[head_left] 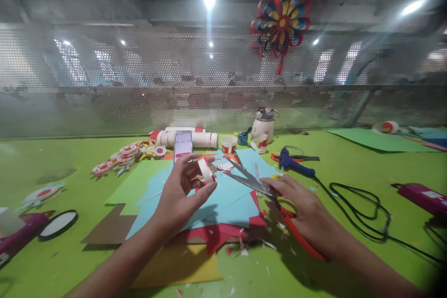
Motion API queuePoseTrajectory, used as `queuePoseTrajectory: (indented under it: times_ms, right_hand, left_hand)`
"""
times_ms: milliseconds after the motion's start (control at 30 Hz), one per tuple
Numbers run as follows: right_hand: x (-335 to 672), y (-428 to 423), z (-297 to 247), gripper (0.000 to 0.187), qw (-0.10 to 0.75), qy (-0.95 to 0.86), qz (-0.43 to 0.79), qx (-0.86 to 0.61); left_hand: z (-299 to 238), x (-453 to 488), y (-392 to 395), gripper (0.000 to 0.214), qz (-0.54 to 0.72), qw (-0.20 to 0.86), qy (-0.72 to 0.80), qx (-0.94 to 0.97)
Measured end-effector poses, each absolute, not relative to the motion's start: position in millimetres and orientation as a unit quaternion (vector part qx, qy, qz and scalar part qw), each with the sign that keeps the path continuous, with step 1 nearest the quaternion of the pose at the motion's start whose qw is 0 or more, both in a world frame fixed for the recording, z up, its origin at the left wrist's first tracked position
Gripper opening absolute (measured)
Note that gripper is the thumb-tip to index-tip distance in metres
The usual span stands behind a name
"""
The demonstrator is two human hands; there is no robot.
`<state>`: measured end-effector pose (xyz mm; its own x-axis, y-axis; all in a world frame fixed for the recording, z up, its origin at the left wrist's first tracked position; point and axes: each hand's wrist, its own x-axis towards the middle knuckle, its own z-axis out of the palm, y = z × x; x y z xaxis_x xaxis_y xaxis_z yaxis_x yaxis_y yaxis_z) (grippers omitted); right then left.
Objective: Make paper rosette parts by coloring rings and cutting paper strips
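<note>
Bare forearms (366, 253) reach in from both lower corners. On the left hand (181, 195), the thumb and fingers curl towards each other, pinching a white-and-red paper piece (206, 171) above the coloured sheets. On the right hand (305, 202), the fingers are wrapped around the red handles of the scissors (249, 180); the blades stand parted, pointing towards the paper piece, and whether they touch it I cannot tell.

Beneath both lies a stack of paper: blue sheets (226, 200) on top, a red sheet (216, 236) under them, a brown sheet (110, 228) at the left and a yellow sheet (178, 267) at the near edge. Small scraps (243, 247) litter the green table (349, 163).

Behind the left hand stands a phone (183, 139), with white tubes (204, 140) behind it and red-and-white discs (127, 154) to its left. Farther right are a paper cup (229, 144), a bottle (261, 128) and a blue glue gun (296, 164). A paper flower (282, 23) hangs above.
</note>
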<state>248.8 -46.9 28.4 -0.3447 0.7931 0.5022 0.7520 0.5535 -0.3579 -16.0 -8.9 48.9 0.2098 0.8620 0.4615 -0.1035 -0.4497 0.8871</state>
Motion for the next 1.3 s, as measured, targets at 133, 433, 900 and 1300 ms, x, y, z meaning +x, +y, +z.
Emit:
queuePoseTrajectory:
  times_ms: [133, 433, 900, 1300]
  right_hand:
    - [243, -51, 28, 0.037, 0.325, -0.815, 0.039, -0.478]
    - [234, -65, 32, 0.037, 0.299, -0.828, 0.009, -0.474]
    - [229, -73, 18, 0.039, 0.285, -0.836, -0.043, -0.467]
    - [229, -71, 22, 0.037, 0.294, -0.826, -0.072, -0.474]
  left_hand:
    - [50, -14, -11, 0.046, 0.567, 0.368, 0.303, 0.672]
    - [34, -19, -7, 0.056, 0.539, 0.201, 0.373, 0.728]
    - [34, -21, -4, 0.051, 0.514, 0.027, 0.443, 0.734]
    - [31, -19, -5, 0.049, 0.513, -0.003, 0.444, 0.735]
